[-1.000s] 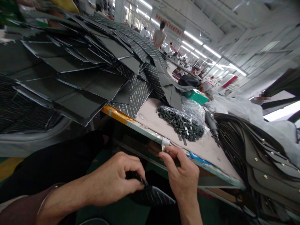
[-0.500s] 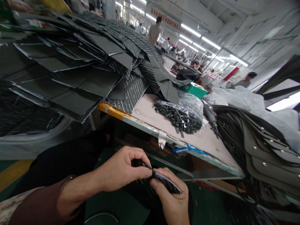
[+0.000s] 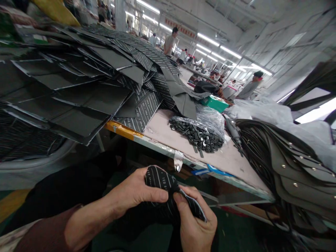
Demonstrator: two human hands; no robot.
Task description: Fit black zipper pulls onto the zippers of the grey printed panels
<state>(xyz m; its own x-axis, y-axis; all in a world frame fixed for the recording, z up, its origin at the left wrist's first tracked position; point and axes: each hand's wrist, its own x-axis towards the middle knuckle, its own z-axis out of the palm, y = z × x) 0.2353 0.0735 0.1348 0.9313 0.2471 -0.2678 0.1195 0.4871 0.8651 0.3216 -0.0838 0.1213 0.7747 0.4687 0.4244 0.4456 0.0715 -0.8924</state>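
Observation:
Between my hands, over my lap, is a piece of black printed lining fabric (image 3: 160, 180) with white stripes and lettering, folded and bunched. My left hand (image 3: 136, 190) grips its left part, thumb lying on the near side and the fingers hidden behind the cloth. My right hand (image 3: 195, 217) pinches the right part, where a pale cut edge shows between thumb and fingers. The two thumbs are close together but apart. The underside of the fabric is lost against my dark trousers.
Dark panels (image 3: 86, 92) with printed lining lie heaped at left, overhanging the worktable (image 3: 160, 127). On it are a plastic bag of small dark straps (image 3: 202, 134), a green box (image 3: 215, 103), a screwdriver-like tool (image 3: 233, 131) and stacked flaps with studs (image 3: 286, 164). People stand farther back.
My left fingers have gone behind the fabric and its printed face has turned up into view. The right hand keeps its pinch and has shifted slightly right. The camera view has tilted a little.

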